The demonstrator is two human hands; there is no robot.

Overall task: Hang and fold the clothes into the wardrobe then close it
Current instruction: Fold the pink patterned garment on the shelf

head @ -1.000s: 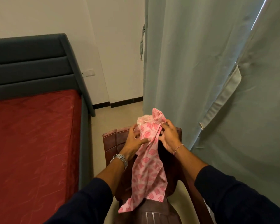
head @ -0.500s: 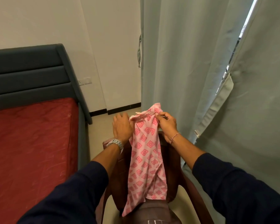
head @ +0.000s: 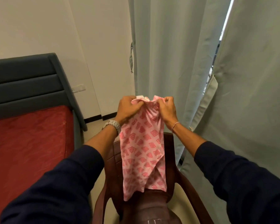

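Observation:
A pink garment (head: 142, 152) with a darker pink square print hangs in the air in front of me, above a brown plastic chair (head: 173, 160). My left hand (head: 128, 109) grips its top edge on the left side, fingers curled into the cloth. My right hand (head: 167, 109) pinches the top edge on the right. The cloth hangs straight down, and its lower end reaches the chair's seat, where more dark brown clothing (head: 150, 206) lies. No wardrobe is in view.
A bed with a red mattress (head: 27, 146) and a grey padded headboard (head: 24, 83) stands at the left. Pale green curtains (head: 176, 65) hang at the right behind the chair. A strip of beige floor (head: 94, 131) runs between bed and chair.
Both hands have lifted the pink garment higher off the chair and moved apart along its top edge, so the cloth now hangs spread out. The view has tilted downward.

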